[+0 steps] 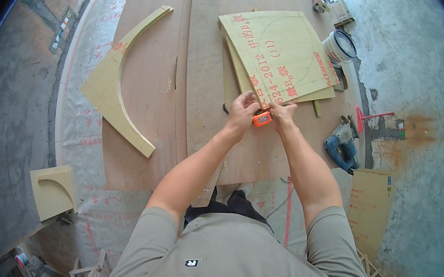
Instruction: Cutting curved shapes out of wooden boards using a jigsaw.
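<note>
An orange tape measure (262,118) sits between my two hands, at the near corner of a pale yellow plywood board (282,52) with a pencilled curve and red print. My left hand (243,112) has its fingers bent in at the measure's left side. From the right, my right hand (282,114) closes by its upper edge, at the board's corner. The fingers partly cover the measure, and its blade cannot be made out. Under the top board, another plywood piece (322,95) sticks out, turned at an angle.
A plywood piece with a concave curved edge (112,83) lies left on the worktable (148,85). A long plank (204,53) runs up the middle. On the right are a blue jigsaw (343,146), a white bucket (339,48) and a power tool (320,2).
</note>
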Demonstrator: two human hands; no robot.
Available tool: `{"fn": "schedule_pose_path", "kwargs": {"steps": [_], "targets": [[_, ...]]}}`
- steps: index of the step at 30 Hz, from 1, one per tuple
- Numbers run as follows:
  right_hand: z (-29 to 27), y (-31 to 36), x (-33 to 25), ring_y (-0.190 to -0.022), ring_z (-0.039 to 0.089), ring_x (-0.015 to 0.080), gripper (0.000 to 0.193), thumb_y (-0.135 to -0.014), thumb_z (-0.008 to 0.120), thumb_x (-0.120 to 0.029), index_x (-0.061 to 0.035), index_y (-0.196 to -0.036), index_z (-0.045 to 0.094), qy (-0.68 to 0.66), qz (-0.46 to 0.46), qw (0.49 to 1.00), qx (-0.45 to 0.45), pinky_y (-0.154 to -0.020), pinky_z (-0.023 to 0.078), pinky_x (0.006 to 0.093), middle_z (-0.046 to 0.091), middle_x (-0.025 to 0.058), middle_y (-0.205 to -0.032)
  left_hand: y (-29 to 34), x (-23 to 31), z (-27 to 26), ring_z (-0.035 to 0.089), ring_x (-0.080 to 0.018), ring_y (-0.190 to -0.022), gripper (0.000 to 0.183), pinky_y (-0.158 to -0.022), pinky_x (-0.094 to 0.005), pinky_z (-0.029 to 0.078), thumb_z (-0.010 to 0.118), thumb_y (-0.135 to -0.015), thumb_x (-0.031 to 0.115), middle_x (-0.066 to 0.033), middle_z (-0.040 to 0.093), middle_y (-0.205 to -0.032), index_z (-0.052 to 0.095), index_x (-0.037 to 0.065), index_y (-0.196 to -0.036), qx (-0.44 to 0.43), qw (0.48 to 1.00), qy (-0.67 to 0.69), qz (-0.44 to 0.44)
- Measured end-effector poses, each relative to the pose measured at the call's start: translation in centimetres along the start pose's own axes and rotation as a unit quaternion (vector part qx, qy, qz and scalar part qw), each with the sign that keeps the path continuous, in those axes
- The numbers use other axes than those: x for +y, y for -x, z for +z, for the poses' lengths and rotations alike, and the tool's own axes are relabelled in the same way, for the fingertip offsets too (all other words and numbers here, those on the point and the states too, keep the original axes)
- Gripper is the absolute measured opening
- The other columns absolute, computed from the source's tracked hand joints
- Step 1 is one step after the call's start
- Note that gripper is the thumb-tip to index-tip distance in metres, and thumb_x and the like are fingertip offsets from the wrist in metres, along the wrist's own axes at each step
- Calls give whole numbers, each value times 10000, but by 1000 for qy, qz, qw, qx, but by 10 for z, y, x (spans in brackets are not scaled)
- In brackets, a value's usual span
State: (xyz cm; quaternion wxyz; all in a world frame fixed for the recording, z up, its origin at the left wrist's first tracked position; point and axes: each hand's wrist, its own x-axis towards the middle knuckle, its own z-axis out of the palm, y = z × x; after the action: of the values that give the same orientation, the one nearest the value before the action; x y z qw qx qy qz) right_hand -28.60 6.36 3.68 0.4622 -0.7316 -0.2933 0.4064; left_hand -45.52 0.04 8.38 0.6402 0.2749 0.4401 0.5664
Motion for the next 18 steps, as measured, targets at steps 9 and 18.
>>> {"fn": "schedule_pose_path", "kwargs": {"steps": [9, 18], "targets": [[-52, 63, 37, -865, 649, 140, 290, -953, 719, -235, -2, -1121, 683, 80, -19, 960, -267, -797, 537, 288, 701, 58, -968, 32, -72, -5, 586, -423, -1145, 470, -1042, -421, 484, 709, -789, 8, -188, 642, -1120, 629, 48, -1250, -81, 860, -482, 148], [-10, 20, 3, -1165, 543, 257, 542, -1006, 661, -258, -17, -1456, 478, -211, 205, 939, -179, -1032, 490, 506, 506, 160, -1382, 73, 4, -23, 602, -405, -1116, 486, -993, -466, 486, 731, -707, -103, -177, 637, -1185, 638, 29, -1166, -12, 775, -495, 393]]}}
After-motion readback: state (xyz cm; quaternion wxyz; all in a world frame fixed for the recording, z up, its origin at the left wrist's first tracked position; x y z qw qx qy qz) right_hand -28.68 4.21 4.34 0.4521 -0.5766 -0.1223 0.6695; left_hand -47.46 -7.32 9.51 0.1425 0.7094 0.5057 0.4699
